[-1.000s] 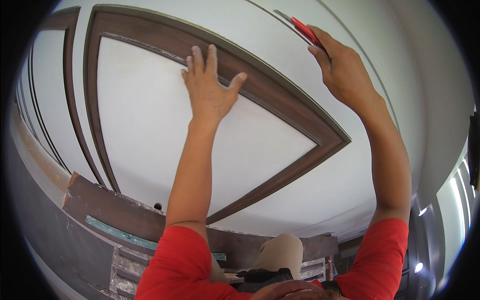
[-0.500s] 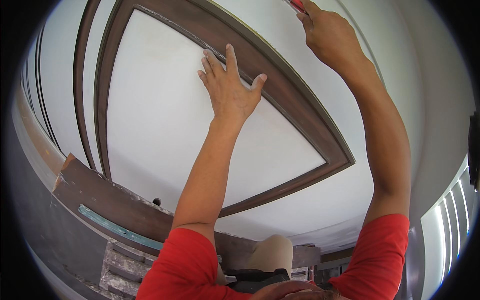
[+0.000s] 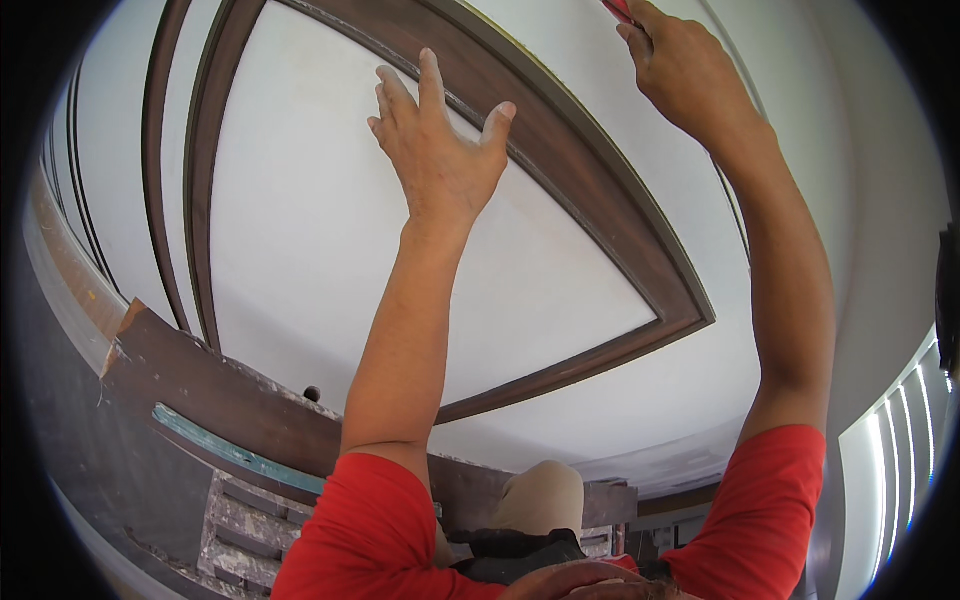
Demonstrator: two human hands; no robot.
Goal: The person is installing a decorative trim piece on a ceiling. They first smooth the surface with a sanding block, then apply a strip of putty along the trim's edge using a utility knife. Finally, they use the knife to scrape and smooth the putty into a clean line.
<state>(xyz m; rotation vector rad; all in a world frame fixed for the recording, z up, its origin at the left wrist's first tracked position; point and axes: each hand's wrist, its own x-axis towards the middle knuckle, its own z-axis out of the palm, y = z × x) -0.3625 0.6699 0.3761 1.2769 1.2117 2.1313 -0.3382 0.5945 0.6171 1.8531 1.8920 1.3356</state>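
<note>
My left hand (image 3: 440, 150) is raised in front of a white panel (image 3: 440, 270) edged by a dark brown frame (image 3: 560, 140). Its fingers are spread, with pale dust on the tips, and nothing is in them; whether they touch the frame's inner edge I cannot tell. Higher up and to the right, my right hand (image 3: 695, 75) is closed around a red-handled tool (image 3: 618, 11). Only a short piece of the red handle shows, and the top of the picture cuts off the rest. Behind this hand lies the white surface outside the frame.
Below the panel runs a dark brown board (image 3: 230, 370) with paint spots, with a teal strip (image 3: 235, 450) by it. A paint-spattered slatted pallet (image 3: 245, 535) stands at the lower left. Bright slatted openings (image 3: 895, 460) are at the right. Dark vertical mouldings (image 3: 160, 150) stand at the left.
My left hand has moved up and slightly left along the frame, its fingers still spread. My right hand has shifted a little right and down, still gripping the red-handled tool.
</note>
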